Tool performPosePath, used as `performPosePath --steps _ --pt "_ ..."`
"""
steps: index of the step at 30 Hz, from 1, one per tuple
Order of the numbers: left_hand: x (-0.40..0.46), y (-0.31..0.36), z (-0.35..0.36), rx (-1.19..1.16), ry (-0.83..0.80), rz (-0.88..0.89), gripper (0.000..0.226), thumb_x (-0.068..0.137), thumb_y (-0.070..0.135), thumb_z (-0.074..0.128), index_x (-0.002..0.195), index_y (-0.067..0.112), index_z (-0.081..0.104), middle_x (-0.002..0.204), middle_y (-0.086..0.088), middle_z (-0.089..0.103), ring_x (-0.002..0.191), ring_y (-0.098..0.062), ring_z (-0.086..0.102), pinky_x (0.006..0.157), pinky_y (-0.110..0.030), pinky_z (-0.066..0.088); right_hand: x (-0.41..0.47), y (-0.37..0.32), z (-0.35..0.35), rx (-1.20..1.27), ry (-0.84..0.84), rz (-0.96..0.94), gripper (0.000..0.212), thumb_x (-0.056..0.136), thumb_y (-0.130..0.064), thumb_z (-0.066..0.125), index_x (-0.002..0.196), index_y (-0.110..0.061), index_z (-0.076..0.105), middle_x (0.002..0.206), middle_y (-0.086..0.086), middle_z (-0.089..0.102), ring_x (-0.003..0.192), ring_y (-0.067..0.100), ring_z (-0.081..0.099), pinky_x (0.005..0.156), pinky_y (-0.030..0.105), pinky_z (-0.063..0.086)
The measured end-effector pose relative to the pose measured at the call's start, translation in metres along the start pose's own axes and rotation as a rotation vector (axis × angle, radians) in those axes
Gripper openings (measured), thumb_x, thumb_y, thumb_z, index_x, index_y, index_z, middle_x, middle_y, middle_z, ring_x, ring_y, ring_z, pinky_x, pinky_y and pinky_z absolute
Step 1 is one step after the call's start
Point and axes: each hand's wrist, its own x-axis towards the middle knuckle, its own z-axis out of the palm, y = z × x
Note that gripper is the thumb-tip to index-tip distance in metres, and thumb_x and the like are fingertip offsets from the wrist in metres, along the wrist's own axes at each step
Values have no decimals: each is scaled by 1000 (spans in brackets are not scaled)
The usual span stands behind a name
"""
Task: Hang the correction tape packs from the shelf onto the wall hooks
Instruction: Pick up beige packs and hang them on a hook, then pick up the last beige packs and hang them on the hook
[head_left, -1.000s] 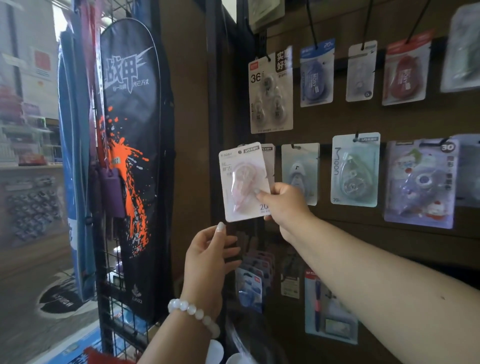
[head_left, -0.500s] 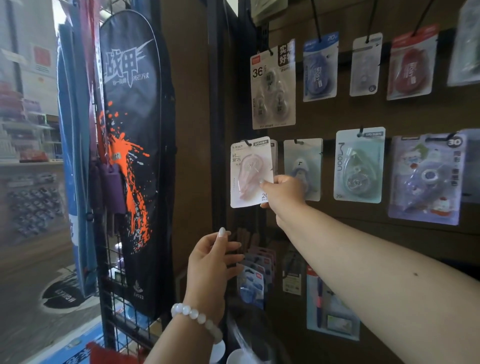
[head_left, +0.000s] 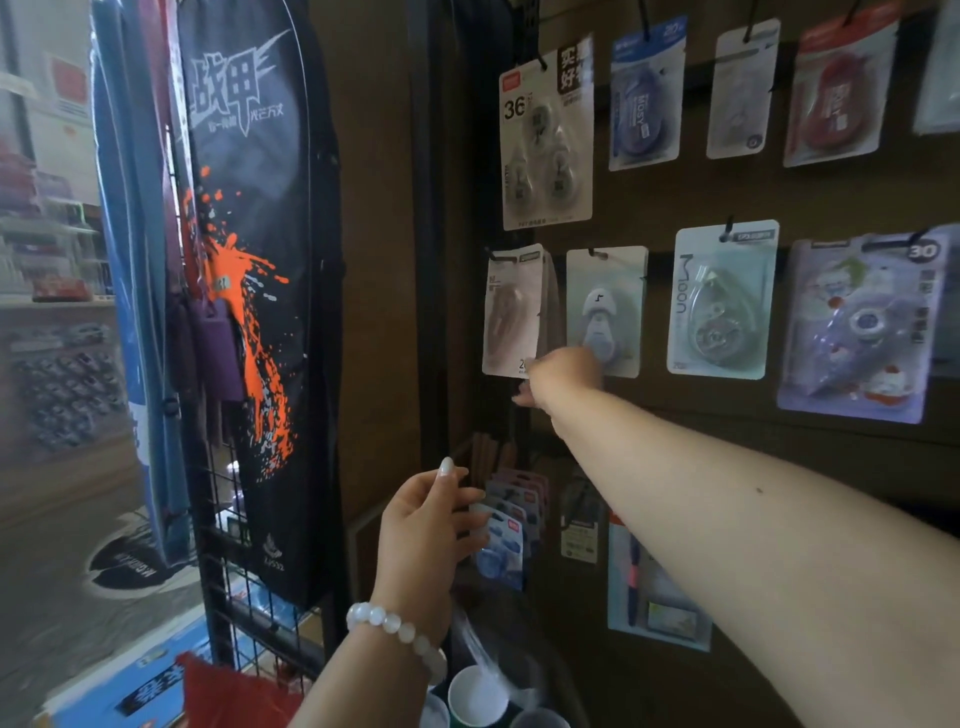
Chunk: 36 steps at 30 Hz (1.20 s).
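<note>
A pink correction tape pack (head_left: 511, 312) hangs at the left end of the middle row on a black wall hook (head_left: 493, 255), in front of a similar pack. My right hand (head_left: 563, 375) reaches out to the pack's lower right corner and pinches it; the hand is blurred. Lower down, my left hand (head_left: 431, 525) is open with its fingers spread, just in front of a bunch of blue correction tape packs (head_left: 506, 540) on a lower hook. It holds nothing.
More tape packs hang on the brown wall: a three-pack (head_left: 548, 135) above, a grey-blue one (head_left: 605, 312) and a mint one (head_left: 722, 301) to the right. A black racket bag (head_left: 254, 291) hangs on a wire grid at left. White cups (head_left: 478, 696) stand below.
My right hand has carried the pink pack up and away to the wall, and its top hole now sits on the hook. My left hand stayed low and open.
</note>
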Motion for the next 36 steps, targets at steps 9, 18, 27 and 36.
performPosePath --steps 9,18,27,36 --pt "-10 -28 11 160 -5 -76 17 99 20 56 92 8 65 64 -5 64 49 -14 57 46 -25 48 -69 63 -45 -29 -171 101 34 97 -32 50 88 -3 65 69 9 64 55 17 57 46 22 46" --pt "-51 -127 28 579 -161 -194 18 96 12 60 78 9 58 48 -1 58 40 -13 53 50 -28 48 -122 186 -110 -19 -178 288 30 97 -24 51 75 -7 60 63 7 60 51 16 54 44 18 39" --pt "-93 -219 29 1140 -376 -232 16 89 30 59 98 16 62 94 -8 72 89 -28 69 84 -41 57 -132 322 -136 -77 -155 548 31 95 -24 55 68 -8 61 60 7 59 53 20 54 52 27 39" --pt "-100 -286 16 1237 -397 -382 24 92 28 57 111 14 64 108 -9 71 103 -27 64 78 -25 43 -123 447 -126 -140 -102 916 33 95 -32 51 78 -5 62 76 16 64 65 29 59 60 34 46"
